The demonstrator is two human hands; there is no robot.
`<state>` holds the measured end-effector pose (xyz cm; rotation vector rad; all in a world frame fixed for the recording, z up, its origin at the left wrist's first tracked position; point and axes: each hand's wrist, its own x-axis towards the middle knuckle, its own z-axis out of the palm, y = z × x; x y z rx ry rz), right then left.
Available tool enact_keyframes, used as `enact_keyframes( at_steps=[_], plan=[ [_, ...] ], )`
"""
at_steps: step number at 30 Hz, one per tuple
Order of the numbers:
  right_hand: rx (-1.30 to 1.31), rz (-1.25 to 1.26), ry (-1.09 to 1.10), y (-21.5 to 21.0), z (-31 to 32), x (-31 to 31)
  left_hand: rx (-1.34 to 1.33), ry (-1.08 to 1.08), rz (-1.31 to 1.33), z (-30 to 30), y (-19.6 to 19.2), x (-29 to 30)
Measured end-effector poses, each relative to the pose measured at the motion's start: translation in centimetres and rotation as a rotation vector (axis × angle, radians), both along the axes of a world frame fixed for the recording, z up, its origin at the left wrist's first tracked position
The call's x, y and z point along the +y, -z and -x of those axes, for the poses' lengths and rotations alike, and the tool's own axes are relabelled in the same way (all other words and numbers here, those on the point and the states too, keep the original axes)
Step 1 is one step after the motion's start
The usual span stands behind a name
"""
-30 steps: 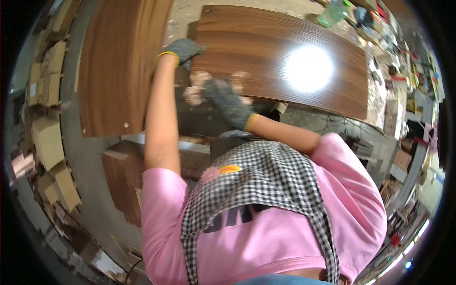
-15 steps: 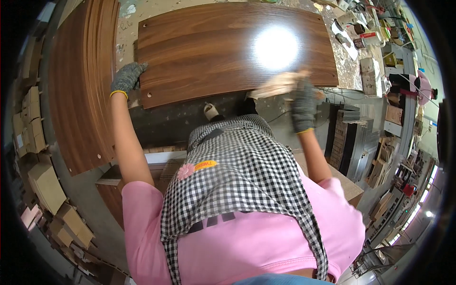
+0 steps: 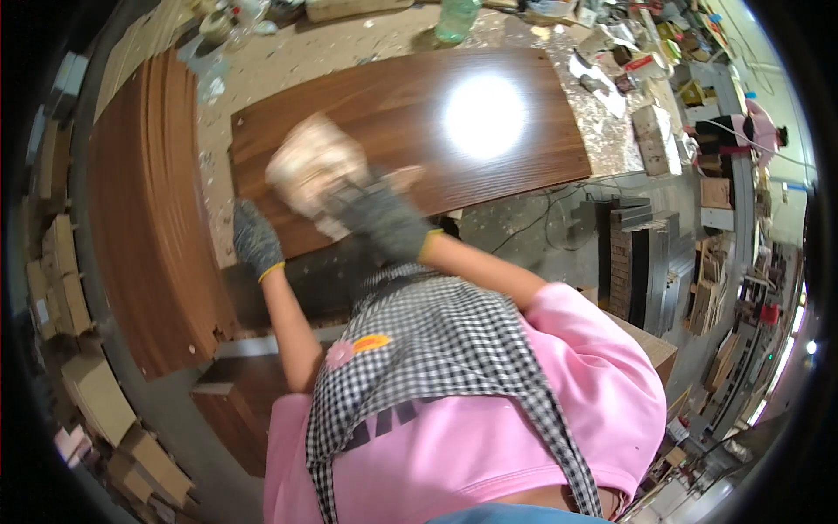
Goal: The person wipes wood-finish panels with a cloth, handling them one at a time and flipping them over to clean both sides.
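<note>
A dark brown wood-grain board (image 3: 419, 113) lies flat on the worktable in front of me, with a bright light reflected at its right part. My right hand (image 3: 380, 218), in a grey knit glove with a yellow cuff, is closed on a pale cloth (image 3: 316, 164). The crumpled cloth is over the board's left part, and both hand and cloth are smeared by motion. At the board's near left corner, my left hand (image 3: 256, 237), gloved the same way, holds the edge. Its fingertips are partly hidden.
A stack of similar brown boards (image 3: 144, 210) stands at left. The paint-spotted worktable (image 3: 367, 39) carries a green bottle (image 3: 456, 19) at the back and clutter at right. Dark panels (image 3: 646, 253) stand on the floor at right. Another person (image 3: 758, 133) is far right.
My right hand has swept the cloth from the board's near right side leftward across to its left part. The left hand stays at the left edge, seen lower as the view shifted.
</note>
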<state>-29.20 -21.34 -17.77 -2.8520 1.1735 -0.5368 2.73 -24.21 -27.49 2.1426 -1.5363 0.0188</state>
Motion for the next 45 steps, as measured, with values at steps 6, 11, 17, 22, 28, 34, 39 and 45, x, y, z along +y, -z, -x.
enact_keyframes(
  at_steps=[6, 11, 17, 22, 28, 34, 39, 45],
  plan=[
    [-0.428, 0.065, -0.045, -0.4, -3.0, -9.3, 0.341, -0.218, -0.264, 4.3, -5.6, -0.7],
    [0.098, 0.133, 0.599, 2.1, 22.3, -15.4, 0.240, -0.198, -0.155, 4.2, -6.0, 0.0],
    [0.046, -0.026, 1.023, 0.6, 44.5, -7.9, 0.082, -0.076, -0.137, 2.7, -3.3, -1.1],
    [-0.208, 0.145, 0.710, -0.5, 28.1, -2.3, -0.091, 0.032, -0.247, -1.5, -0.1, -0.3],
    [-0.041, -0.124, 0.677, -1.4, 28.1, 2.8, 0.150, -0.097, -0.336, 1.3, -2.8, -1.4],
    [-0.307, -0.006, 1.383, 6.9, 46.1, 5.3, 0.029, 0.036, -0.234, -1.1, -1.5, -0.6],
    [-0.739, -0.195, 1.050, -1.9, 46.0, 1.4, -0.564, 0.114, -0.304, -1.0, -1.0, -0.3],
    [0.216, -0.083, 0.712, 1.0, 34.6, -3.6, 0.145, 0.138, -0.150, 2.7, -4.7, -2.3]
  ],
)
